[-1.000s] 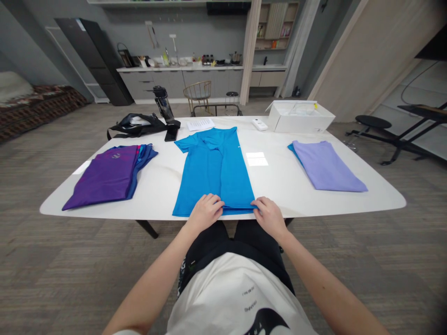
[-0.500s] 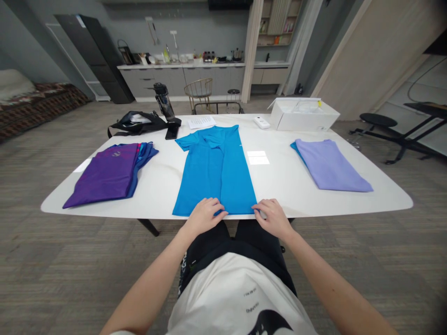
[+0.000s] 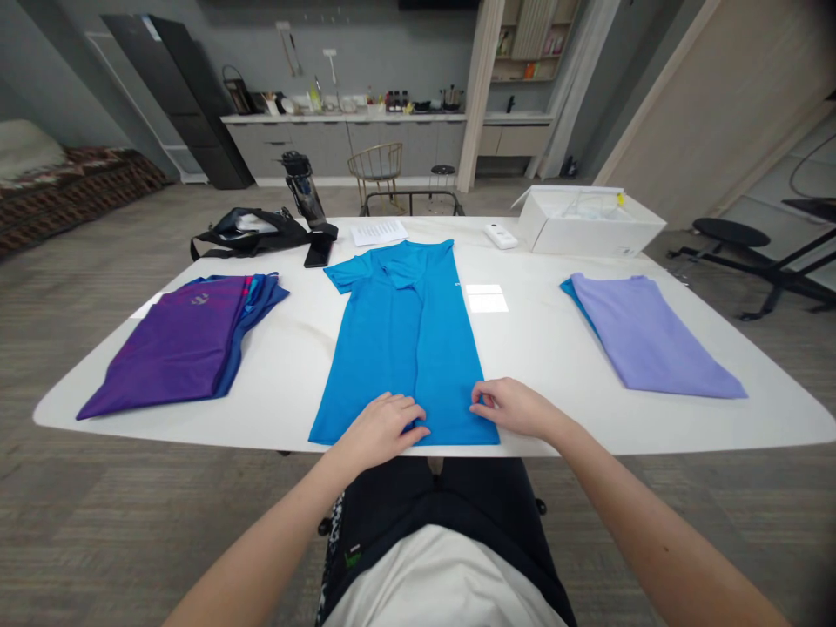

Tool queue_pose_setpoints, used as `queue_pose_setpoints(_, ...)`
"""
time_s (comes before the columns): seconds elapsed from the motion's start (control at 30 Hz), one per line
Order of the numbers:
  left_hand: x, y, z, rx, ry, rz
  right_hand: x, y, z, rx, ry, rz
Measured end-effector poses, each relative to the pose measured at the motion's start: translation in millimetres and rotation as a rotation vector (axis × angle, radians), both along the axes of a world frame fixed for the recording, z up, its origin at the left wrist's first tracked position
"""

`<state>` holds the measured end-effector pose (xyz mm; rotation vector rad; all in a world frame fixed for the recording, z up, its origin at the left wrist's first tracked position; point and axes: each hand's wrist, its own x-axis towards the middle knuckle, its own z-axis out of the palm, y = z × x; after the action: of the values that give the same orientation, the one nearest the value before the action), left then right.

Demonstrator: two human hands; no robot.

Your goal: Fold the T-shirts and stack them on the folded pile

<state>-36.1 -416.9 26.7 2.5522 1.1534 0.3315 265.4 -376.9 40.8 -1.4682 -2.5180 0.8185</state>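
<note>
A blue T-shirt [image 3: 385, 348] lies on the white table in front of me, its right side folded inward and one short sleeve spread out at the far left. My left hand [image 3: 385, 428] rests on the shirt near the bottom hem, fingers bent and thumb apart, at the inner folded edge. Over the shirt's lower right edge is my right hand [image 3: 513, 406], its fingers loosely curled, thumb and forefinger slightly apart, with no cloth visible between them.
Folded purple shirts [image 3: 170, 348] lie on the left of the white table [image 3: 542, 348]; a folded lavender shirt [image 3: 653, 335] lies on the right, over something blue. Behind are a black bag [image 3: 254, 231], a bottle [image 3: 304, 192], a phone [image 3: 318, 252], paper [image 3: 379, 232] and a white box [image 3: 588, 222].
My right hand has lifted off the hem corner and moved a little up the shirt's right edge. My left hand stays by the folded edge. The view has shifted closer to the table.
</note>
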Motion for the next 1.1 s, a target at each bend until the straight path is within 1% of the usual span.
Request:
queue_pose_setpoints(0.07,-3.2,18.0,5.7,-0.041,-0.034,0.026,-2.5,17.2,3.8,-0.005,0.031,-0.016)
queue_pose_setpoints(0.13,-6.7,44.3,10.3,-0.065,-0.072,0.068,-6.5,40.4,5.9,0.037,0.056,-0.057)
queue_pose_setpoints(0.23,-13.2,91.1,12.3,-0.055,-0.111,0.144,-10.6,80.1,5.1,0.065,0.019,-0.097)
queue_pose_setpoints(0.33,-21.1,139.6,10.7,-0.024,-0.058,0.169,-10.5,118.1,4.8,-0.016,-0.057,-0.049)
queue_pose_setpoints(0.4,-25.6,173.5,9.5,0.007,-0.02,0.173,-9.4,144.4,6.7,-0.031,-0.031,-0.029)
queue_pose_setpoints(0.43,-27.1,191.7,9.0,0.027,-0.015,0.19,-9.1,159.3,7.8,-0.014,0.001,-0.04)
queue_pose_setpoints(0.5,-28.3,231.1,7.9,0.06,-0.019,0.266,-9.4,194.8,8.6,0.045,0.054,-0.103)
queue_pose_setpoints(0.57,-26.9,273.5,6.0,0.057,-0.017,0.391,-11.1,238.3,5.9,0.11,0.077,-0.186)
queue_pose_setpoints(0.67,-21.3,335.6,1.2,0.027,0.018,0.594,-17.3,311.4,-4.3,0.226,0.082,-0.307)
queue_pose_setpoints(0.77,-15.0,384.7,-5.6,0.065,0.118,0.714,-27.4,377.9,-16.5,0.316,0.051,-0.428)
queue_pose_setpoints(0.83,-12.5,407.1,-10.4,0.105,0.203,0.756,-34.6,413.3,-23.8,0.359,0.022,-0.506)
queue_pose_setpoints(0.9,-12.2,422.2,-14.8,0.126,0.266,0.781,-39.8,441.8,-30.1,0.381,0.003,-0.554)
queue_pose_setpoints(1.0,-15.2,436.1,-20.0,0.121,0.288,0.793,-41.1,474.5,-38.8,0.374,-0.027,-0.554)
queue_pose_setpoints(1.1,-20.2,444.4,-22.1,0.086,0.264,0.763,-37.0,496.5,-46.1,0.357,-0.084,-0.519)
